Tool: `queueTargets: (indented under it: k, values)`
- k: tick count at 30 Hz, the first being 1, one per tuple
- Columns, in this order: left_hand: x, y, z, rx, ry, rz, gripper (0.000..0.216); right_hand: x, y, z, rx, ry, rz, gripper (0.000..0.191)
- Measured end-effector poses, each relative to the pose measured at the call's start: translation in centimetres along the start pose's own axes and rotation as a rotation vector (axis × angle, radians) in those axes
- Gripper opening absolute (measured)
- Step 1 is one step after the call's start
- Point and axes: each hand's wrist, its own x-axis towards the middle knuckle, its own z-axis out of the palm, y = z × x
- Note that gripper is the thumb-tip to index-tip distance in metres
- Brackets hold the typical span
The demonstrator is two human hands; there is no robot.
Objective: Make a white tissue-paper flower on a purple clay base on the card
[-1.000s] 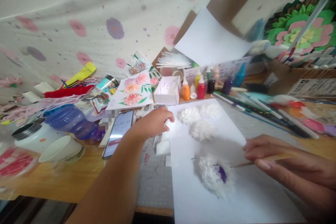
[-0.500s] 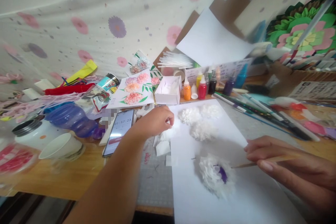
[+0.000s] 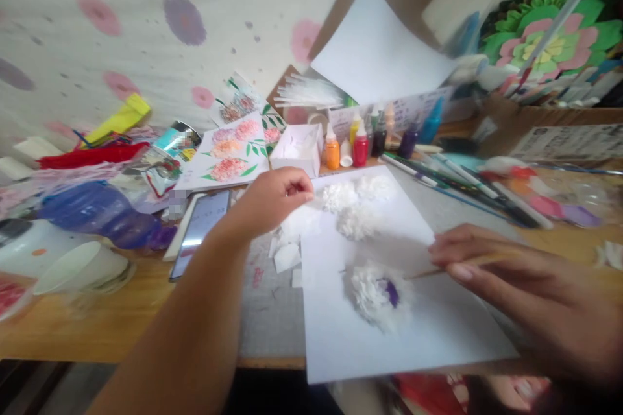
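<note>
My right hand pinches a thin wooden stick, its tip pointing left at the edge of a ruffled white paper flower. Purple colour marks the flower's centre. Several more white ruffled clusters sit higher on the white sheet. My left hand rests by the sheet's upper left corner with its fingers curled closed. What those fingers hold, if anything, is hidden. Small white paper pieces lie just below it on the grey cutting mat.
Paint bottles, one orange and one red, stand behind the sheet near a white box. Brushes and pens lie to the right. A phone, a cup and a flower picture are on the left.
The view has shifted, so most things appear further left and higher, and the sheet's lower edge shows. The stick remains in my right hand; my left hand stays curled near the paper pieces.
</note>
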Motion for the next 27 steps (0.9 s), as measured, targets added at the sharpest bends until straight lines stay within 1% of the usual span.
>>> queueTargets:
  k: [2, 3, 5, 7, 9, 11, 14, 16, 19, 20, 22, 25, 27]
  values:
    - [-0.1, 0.8, 0.5, -0.158, 0.000, -0.024, 0.013, 0.3, -0.4, 0.1, 0.019, -0.038, 0.048, 0.009]
    - [-0.2, 1.2, 0.8, -0.228, -0.027, -0.021, 0.012, 0.3, -0.6, 0.2, 0.037, -0.053, 0.064, 0.008]
    - [-0.3, 2.3, 1.7, -0.348, -0.138, 0.002, 0.011, 0.3, -0.6, 0.5, 0.071, -0.074, 0.080, 0.007]
    - [-0.6, 3.3, 2.7, -0.459, -0.288, 0.018, 0.008, 0.1, -0.5, 0.8, 0.086, -0.087, 0.079, 0.007]
    - [-0.8, 4.0, 3.5, -0.563, -0.412, 0.017, 0.004, -0.1, -0.3, 1.1, 0.088, -0.097, 0.075, 0.007]
    - [-0.9, 4.4, 4.1, -0.635, -0.483, 0.001, 0.005, -0.2, -0.3, 1.3, 0.098, -0.120, 0.075, 0.008]
    - [-0.9, 4.4, 4.4, -0.690, -0.493, -0.021, 0.005, -0.2, -0.4, 1.6, 0.133, -0.193, 0.081, 0.009]
    - [-0.8, 4.5, 4.7, -0.730, -0.455, -0.034, 0.004, -0.2, -0.6, 1.8, 0.149, -0.221, 0.076, 0.010]
    - [-0.9, 4.8, 5.4, -0.797, -0.397, -0.070, 0.003, -0.3, -0.7, 2.1, 0.156, -0.217, 0.050, 0.011]
    - [-1.0, 5.0, 5.8, -0.804, -0.403, -0.088, 0.003, -0.4, -0.7, 2.1, 0.157, -0.224, 0.046, 0.010]
    - [-1.1, 5.2, 6.5, -0.774, -0.460, -0.126, 0.004, -0.5, -0.7, 2.2, 0.156, -0.255, 0.052, 0.010]
    - [-1.3, 5.3, 7.4, -0.670, -0.524, -0.166, 0.003, -0.5, -0.7, 2.1, 0.146, -0.279, 0.060, 0.013]
    - [-1.4, 5.2, 7.6, -0.599, -0.541, -0.174, 0.008, -0.5, -0.9, 1.9, 0.131, -0.268, 0.053, 0.013]
